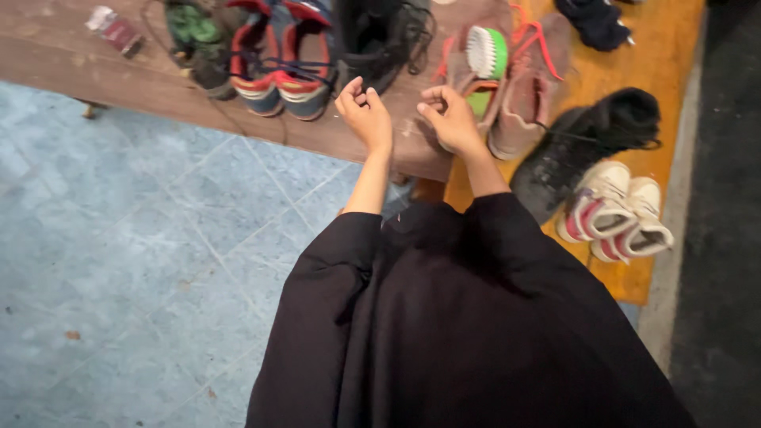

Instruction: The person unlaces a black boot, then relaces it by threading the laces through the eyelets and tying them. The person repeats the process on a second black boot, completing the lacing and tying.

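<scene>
**Hands at the bench edge, among shoes**

Black robe (476, 333) filled the bottom of the view, both sleeves pushed up the forearms. Beyond it the left hand (365, 112) hovered over the front edge of the brown bench (95, 71), fingers loosely curled and holding nothing. Just to its right, apart from it, the right hand (450, 117) rested with fingers bent beside a pinkish shoe (476, 95); whether it gripped the shoe could not be told, since the fingertips were hidden. A green brush (487, 52), bristles showing, sat on top of that shoe. Its mate (529, 103) lay just to the right. Red-and-blue sneakers (279, 67) stood left of the hands, near the edge. A black boot (583, 147) and white sneakers (614, 218) crowded the orange board (674, 71). Blue tiled floor (143, 261) lay open to the left.
</scene>
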